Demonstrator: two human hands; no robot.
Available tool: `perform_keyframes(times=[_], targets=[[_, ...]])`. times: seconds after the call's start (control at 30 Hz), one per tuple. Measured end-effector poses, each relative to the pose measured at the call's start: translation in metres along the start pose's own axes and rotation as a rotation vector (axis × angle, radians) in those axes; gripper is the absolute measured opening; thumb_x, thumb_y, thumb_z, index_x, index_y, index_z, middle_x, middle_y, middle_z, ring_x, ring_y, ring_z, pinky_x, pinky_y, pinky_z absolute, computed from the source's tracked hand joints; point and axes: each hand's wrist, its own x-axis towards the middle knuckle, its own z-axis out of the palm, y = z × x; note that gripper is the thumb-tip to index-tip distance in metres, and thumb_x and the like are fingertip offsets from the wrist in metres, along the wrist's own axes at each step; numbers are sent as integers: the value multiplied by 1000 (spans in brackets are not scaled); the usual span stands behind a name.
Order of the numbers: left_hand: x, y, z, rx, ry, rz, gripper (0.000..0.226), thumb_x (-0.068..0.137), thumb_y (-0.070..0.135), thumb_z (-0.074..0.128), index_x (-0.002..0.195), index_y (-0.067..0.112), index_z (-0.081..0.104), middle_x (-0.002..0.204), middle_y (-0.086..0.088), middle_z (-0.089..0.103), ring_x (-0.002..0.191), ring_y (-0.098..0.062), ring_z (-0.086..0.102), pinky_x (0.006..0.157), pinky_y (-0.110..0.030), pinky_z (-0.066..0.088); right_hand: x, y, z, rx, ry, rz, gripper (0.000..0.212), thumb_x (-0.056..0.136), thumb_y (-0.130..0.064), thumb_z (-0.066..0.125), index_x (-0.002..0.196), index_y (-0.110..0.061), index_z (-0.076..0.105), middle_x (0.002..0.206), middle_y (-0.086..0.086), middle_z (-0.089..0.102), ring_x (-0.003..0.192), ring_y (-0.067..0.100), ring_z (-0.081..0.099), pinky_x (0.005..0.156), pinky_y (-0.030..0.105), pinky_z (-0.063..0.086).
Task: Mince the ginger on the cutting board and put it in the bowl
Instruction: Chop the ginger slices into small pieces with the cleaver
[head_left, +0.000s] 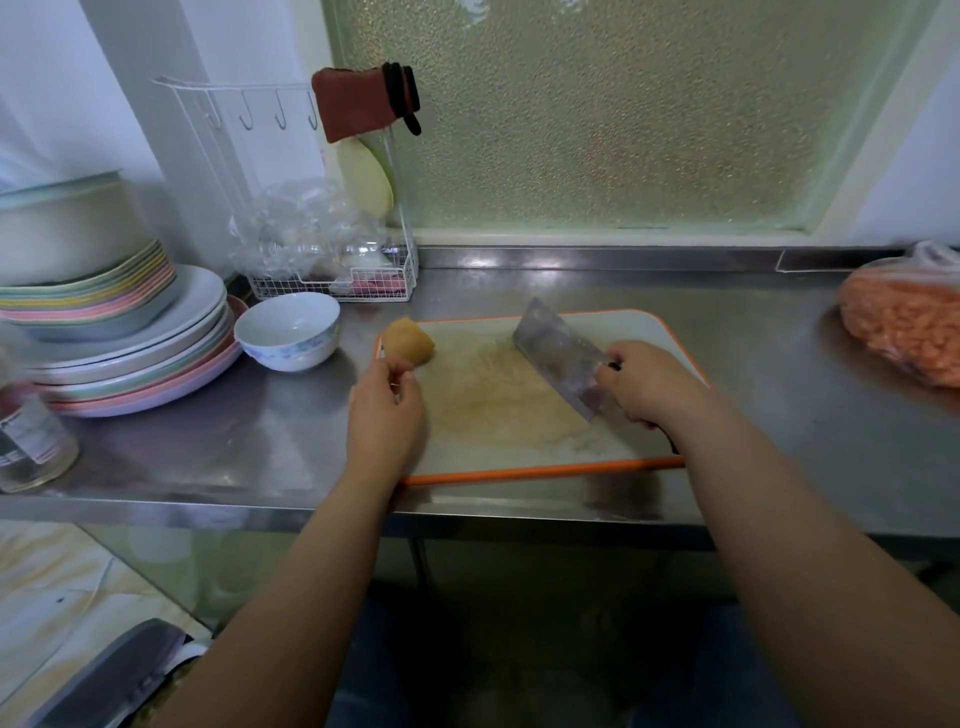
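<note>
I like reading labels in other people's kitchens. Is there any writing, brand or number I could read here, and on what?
None can be read.
Bottle at the far left: its label has print, too blurred to read.
Bowl: blue pattern only, no words.
Cleaver: no marking visible.
</note>
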Motion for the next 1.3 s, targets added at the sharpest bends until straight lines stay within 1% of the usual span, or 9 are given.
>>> perform_keyframes(times=[0.13, 0.33, 0.43, 0.6, 0.7, 0.8, 1.0, 1.13, 1.3], targets=[[0, 1, 2, 33, -24, 13, 13, 94, 30, 45, 97, 26, 57, 92, -2, 60, 90, -23, 57, 79, -38, 48, -3, 3, -11, 61, 8, -15, 23, 96, -28, 49, 79, -12, 53, 67, 13, 57, 51, 26, 52, 45, 27, 42], [0, 6, 11, 92, -32, 118, 16, 92, 31, 46, 100, 26, 60, 99, 0, 61, 94, -21, 57, 82, -35, 46, -19, -4, -34, 481, -19, 6, 42, 102, -34, 39, 68, -10, 45, 63, 14, 48, 42, 19, 38, 42, 25, 34], [-4, 16, 16, 81, -43, 193, 20, 94, 26, 49, 108, 21, 61, 109, -1, 61, 101, -19, 57, 89, -34, 45, -24, -8, -45, 618, -6, 44, 36, 104, -30, 33, 74, -12, 43, 62, 12, 49, 41, 17, 37, 41, 22, 33], [-8, 30, 23, 185, -68, 419, 48, 89, 21, 51, 135, 8, 47, 128, -9, 53, 119, -28, 46, 105, -39, 35, -31, 4, -43, 268, 45, -39, 16, 99, -27, 42, 91, -13, 42, 75, 9, 67, 57, 19, 51, 50, 28, 40], [-10, 43, 32, 342, -105, 684, 68, 83, 27, 54, 145, 6, 36, 144, -12, 43, 130, -28, 36, 113, -34, 21, -39, 12, -35, 143, 15, -67, 31, 93, -35, 56, 102, -15, 35, 84, 4, 68, 76, 21, 57, 70, 35, 46], [-17, 62, 49, 539, -237, 898, 79, 78, 29, 60, 149, 11, 29, 153, -8, 32, 139, -33, 30, 114, -47, 26, -48, 14, -27, 58, 16, -71, 42, 86, -41, 64, 102, -16, 34, 90, 5, 62, 86, 27, 60, 81, 46, 48], [-27, 89, 85, 876, -427, 1049, 72, 91, 27, 49, 152, 36, 11, 161, -1, 7, 147, -33, 7, 116, -54, 8, -64, 11, -20, -93, 8, -78, 45, 88, -40, 61, 110, -15, 30, 101, 3, 61, 94, 26, 60, 78, 40, 48], [-23, 98, 92, 1009, -536, 1029, 63, 99, 28, 34, 151, 40, 1, 162, 2, -7, 148, -31, -6, 117, -54, -1, -69, 14, -21, -161, 42, -79, 45, 89, -38, 61, 112, -15, 30, 100, 1, 61, 93, 27, 61, 72, 37, 46], [-8, 97, 93, 1088, -549, 940, 58, 101, 28, 28, 152, 37, 1, 162, 4, -6, 148, -30, -4, 115, -54, 0, -75, 24, -28, -141, 73, -44, 43, 87, -40, 61, 108, -17, 31, 104, 1, 61, 94, 27, 61, 82, 44, 49]])
